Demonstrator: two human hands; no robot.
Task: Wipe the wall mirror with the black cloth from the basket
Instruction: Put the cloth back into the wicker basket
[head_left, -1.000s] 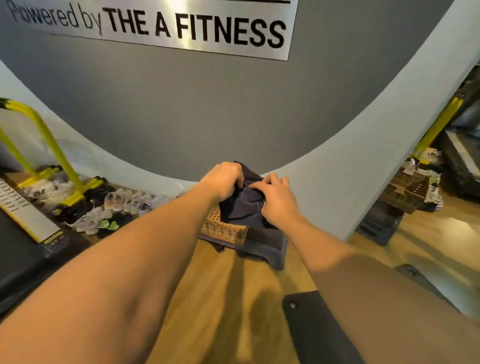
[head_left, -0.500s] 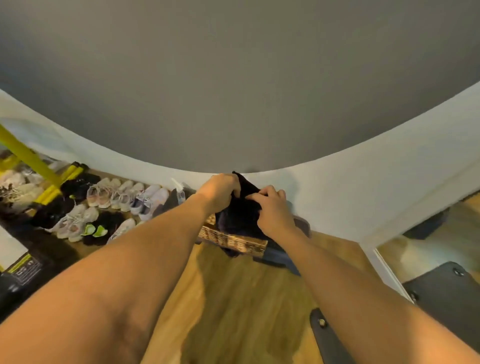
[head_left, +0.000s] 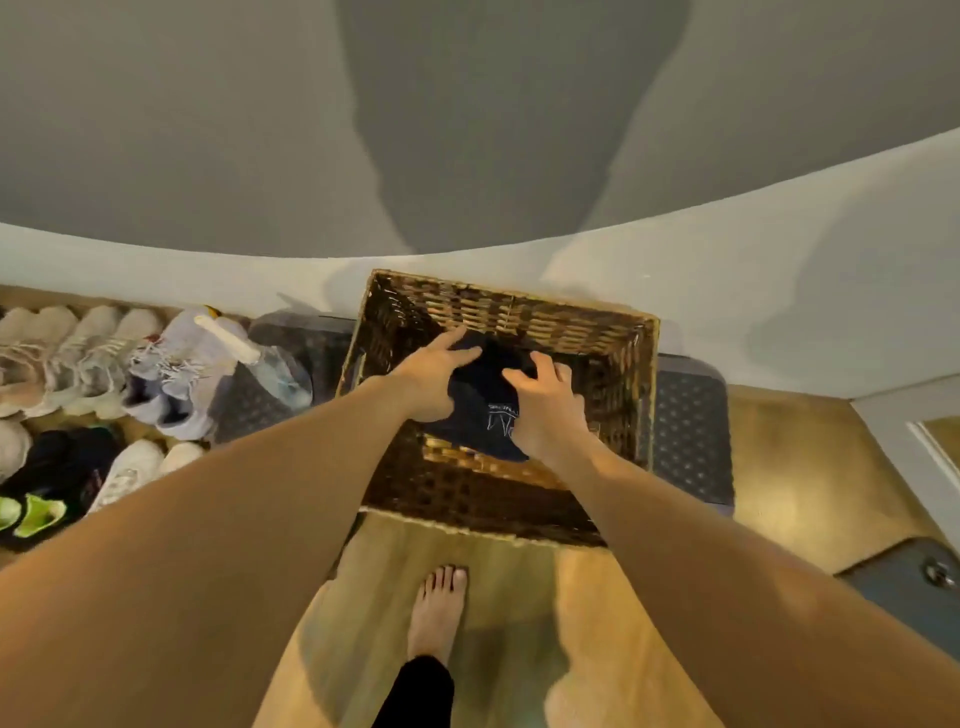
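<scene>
A brown woven basket (head_left: 524, 306) is set on the wood floor (head_left: 519, 597), with its far edge close against the wall (head_left: 467, 130). The black cloth (head_left: 480, 395) is seen inside the basket, near the middle, with a small white mark on it. The cloth is held by both hands. The left hand (head_left: 434, 376) is laid on the cloth's left side, with long fingers reaching toward the far edge of the basket. The right hand (head_left: 545, 402) is curled on the cloth's right side, and the cloth is pinched under its fingers. Some room is left between the cloth and the basket's right wall.

Shoes (head_left: 104, 358) are lined up along the wall at the left, and a spray bottle (head_left: 260, 358) is laid just beside the basket's left edge. A dark mat (head_left: 691, 431) is seen past the basket's right edge. One bare foot (head_left: 439, 608) is placed on the floor near the basket's near edge, with open floor on both sides of it.
</scene>
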